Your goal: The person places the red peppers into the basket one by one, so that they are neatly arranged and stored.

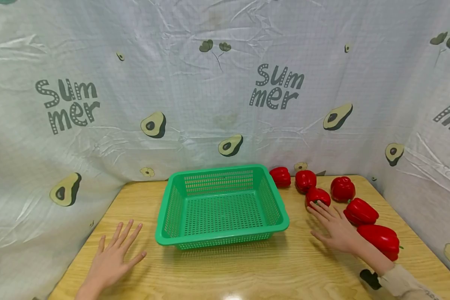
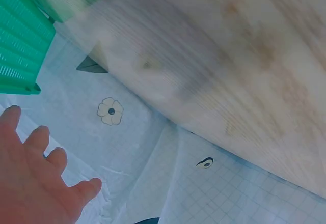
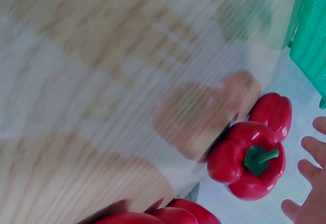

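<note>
A green plastic basket [image 1: 223, 212] with slotted walls stands on the wooden table, and nothing lies inside it. To its left, my left hand [image 1: 110, 264] hovers with fingers spread, holding nothing; the left wrist view shows the same hand [image 2: 38, 183] near the basket's edge. On the other side my right hand [image 1: 337, 233] is also spread, its fingertips overlapping a red bell pepper [image 1: 316, 195] in the head view. A gap separates the right hand [image 3: 311, 196] from a green-stemmed pepper [image 3: 226, 158] in the right wrist view.
More red bell peppers lie along the table's right side: one [image 1: 280, 177] beside the basket's far corner, others [image 1: 343, 188] farther right, and a long one [image 1: 378, 239] by my right forearm. A white printed sheet [image 1: 195, 104] hangs behind the table [image 1: 225, 275].
</note>
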Tool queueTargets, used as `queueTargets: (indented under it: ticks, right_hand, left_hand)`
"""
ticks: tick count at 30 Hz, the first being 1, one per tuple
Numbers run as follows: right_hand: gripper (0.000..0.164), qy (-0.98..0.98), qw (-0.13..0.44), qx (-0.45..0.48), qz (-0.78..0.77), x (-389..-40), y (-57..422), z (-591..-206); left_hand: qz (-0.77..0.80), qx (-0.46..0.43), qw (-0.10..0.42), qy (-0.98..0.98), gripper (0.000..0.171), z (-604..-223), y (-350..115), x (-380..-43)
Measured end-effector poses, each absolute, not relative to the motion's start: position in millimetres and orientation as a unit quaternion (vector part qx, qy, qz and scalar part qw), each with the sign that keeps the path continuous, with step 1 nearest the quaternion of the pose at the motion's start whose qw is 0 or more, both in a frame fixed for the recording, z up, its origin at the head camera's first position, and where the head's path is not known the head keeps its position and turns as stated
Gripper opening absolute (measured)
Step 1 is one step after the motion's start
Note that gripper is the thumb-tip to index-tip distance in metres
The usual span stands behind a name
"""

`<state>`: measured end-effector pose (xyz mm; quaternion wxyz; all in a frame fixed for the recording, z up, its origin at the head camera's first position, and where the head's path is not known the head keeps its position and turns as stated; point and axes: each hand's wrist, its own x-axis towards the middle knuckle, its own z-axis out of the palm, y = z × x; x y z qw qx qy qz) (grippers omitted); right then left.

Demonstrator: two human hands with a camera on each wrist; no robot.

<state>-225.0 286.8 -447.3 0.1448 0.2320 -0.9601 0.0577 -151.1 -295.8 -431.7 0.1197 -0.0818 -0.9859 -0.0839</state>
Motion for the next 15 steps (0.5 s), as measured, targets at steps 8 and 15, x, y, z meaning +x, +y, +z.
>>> queueTargets:
  ticks: [8,15]
  right_hand:
    - [0.067,-0.958,0.155,0.236,0.055,-225.2,291.6,-445.5]
    - [0.067,-0.952,0.188,0.239,0.046,-225.9,295.1,-443.8]
  left_hand:
    - [-0.072,-0.113,0.169,-0.976,0.079,-432.6,-291.5,-147.7]
    - [-0.069,-0.128,0.174,-0.974,0.076,-427.3,-286.0,-148.1]
